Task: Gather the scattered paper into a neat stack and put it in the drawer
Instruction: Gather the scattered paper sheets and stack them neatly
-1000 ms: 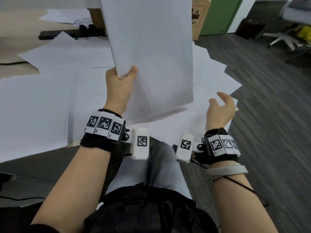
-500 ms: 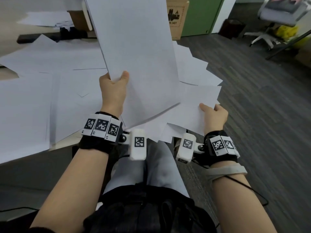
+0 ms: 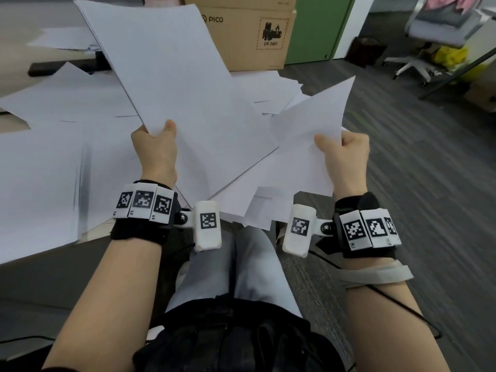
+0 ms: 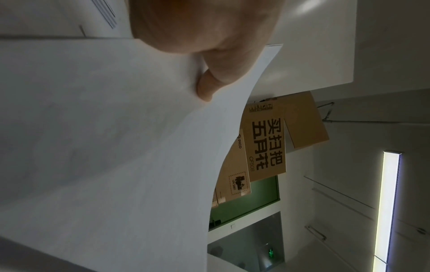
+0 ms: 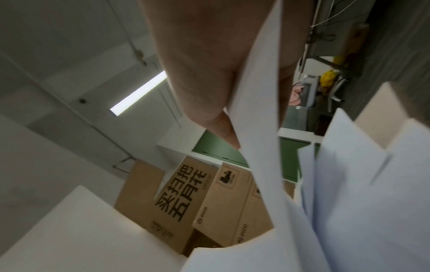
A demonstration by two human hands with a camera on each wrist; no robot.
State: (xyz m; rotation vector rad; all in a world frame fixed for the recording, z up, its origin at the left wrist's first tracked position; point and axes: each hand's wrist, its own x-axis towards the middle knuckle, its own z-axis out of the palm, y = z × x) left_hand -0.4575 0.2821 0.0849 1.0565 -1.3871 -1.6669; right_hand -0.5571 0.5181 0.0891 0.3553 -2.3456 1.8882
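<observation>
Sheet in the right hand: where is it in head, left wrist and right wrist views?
Head: sheet right of centre, lifted, pinched by the right hand.
Left wrist: not identifiable; the left hand's held stack fills the view.
Right wrist: sheet seen edge-on, running down the centre.
Shared landmark: PICO cardboard box.
</observation>
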